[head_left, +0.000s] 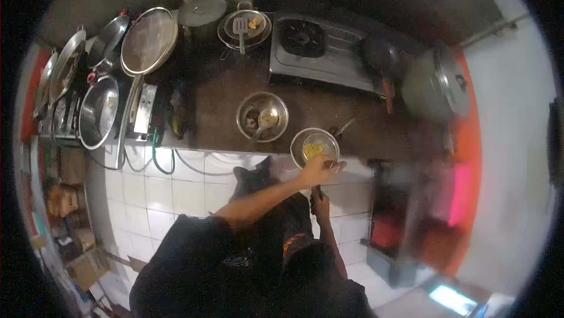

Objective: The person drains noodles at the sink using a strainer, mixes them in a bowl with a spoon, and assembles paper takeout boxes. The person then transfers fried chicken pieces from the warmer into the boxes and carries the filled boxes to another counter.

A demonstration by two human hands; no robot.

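My left hand [320, 171] reaches over the near rim of a round metal vessel [295, 156] with yellow food [312, 151] in it. Its fingers look curled together and what they hold, if anything, is hard to make out. Just below, my right hand [321, 205] is closed around a dark handle [317, 191] that points up toward this vessel. To the left stands a metal bowl [241, 124] with a ladle [265, 123] and some dark and pale food in it. Another utensil [345, 127] lies by the vessel's right side.
A gas stove [332, 62] at the back carries a dark pan [380, 56]. Right of it stands a large lidded pot [426, 86]. A bowl with a slotted spatula [241, 26] is at the back. Strainers [150, 42] and metal bowls [98, 112] fill the left side.
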